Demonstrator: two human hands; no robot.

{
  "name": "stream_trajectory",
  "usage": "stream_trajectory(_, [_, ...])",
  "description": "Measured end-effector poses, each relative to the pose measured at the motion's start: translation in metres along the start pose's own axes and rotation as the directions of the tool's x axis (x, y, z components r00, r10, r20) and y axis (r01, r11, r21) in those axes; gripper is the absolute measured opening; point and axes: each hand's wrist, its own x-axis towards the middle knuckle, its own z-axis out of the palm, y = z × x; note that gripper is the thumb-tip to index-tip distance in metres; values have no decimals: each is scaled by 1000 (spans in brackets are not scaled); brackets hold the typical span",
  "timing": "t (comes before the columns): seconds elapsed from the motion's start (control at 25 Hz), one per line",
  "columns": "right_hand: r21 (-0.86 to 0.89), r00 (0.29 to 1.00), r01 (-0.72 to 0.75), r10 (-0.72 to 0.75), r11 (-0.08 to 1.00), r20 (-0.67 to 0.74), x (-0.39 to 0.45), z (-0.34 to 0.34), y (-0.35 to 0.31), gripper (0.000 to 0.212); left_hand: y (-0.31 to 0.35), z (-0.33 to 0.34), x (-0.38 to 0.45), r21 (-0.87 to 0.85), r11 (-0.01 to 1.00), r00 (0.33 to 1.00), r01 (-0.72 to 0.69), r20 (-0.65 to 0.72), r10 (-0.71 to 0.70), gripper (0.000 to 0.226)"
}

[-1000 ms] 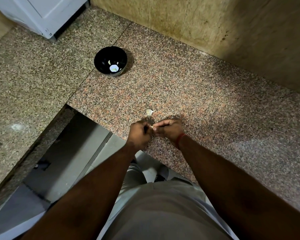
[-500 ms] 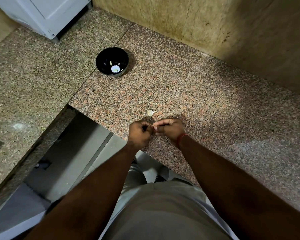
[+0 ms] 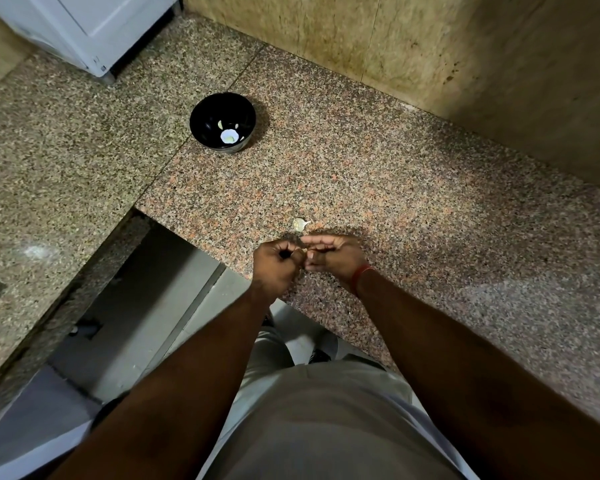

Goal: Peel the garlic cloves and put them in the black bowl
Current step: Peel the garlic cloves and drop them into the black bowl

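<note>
Over the last second almost nothing has shifted: your left hand (image 3: pixel 278 263) and right hand (image 3: pixel 333 256) stay pressed fingertip to fingertip above the near edge of the speckled pinkish granite counter (image 3: pixel 413 202), as they were 1 second ago. Between them only a sliver of the small pale garlic clove (image 3: pixel 304 251) shows. Your left hand is curled into a tight fist around it, and your right fingers are pinched at its end, so both hands have hold of that 1 clove. Whether any skin has come away you cannot tell from here; the fingers hide it. That suggests the peel is not yet done.

Just beyond your knuckles lies a loose whitish garlic piece (image 3: pixel 300 224) on the counter, unmoved; clove or shed skin is unclear. The round glossy black bowl (image 3: pixel 201 116) sits well apart toward the far left and holds a few pale pieces (image 3: pixel 228 136), so part of the job looks finished.
</note>
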Motion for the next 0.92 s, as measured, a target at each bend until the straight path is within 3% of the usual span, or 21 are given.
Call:
stream_trajectory(0.16, [-15, 1000, 14, -14, 1000, 13, 0, -1, -2, 19, -2, 2, 3, -57, 996, 998, 62, -24, -64, 12])
stream_trajectory(0.48, [-39, 997, 36, -38, 999, -72, 1, 1, 3, 14, -2, 14, 14, -33, 987, 986, 155, -54, -157, 9])
stream_trajectory(0.72, [34, 987, 60, -54, 998, -154, 3, 8, 6, 15, 10, 21, 21, 60, 986, 981, 154, -125, -146, 19])
stream_trajectory(0.92, [94, 986, 60, -43, 994, -164, 4, 3, -2, 15, 4, 18, 24, -43, 966, 962, 254, -96, -257, 20])
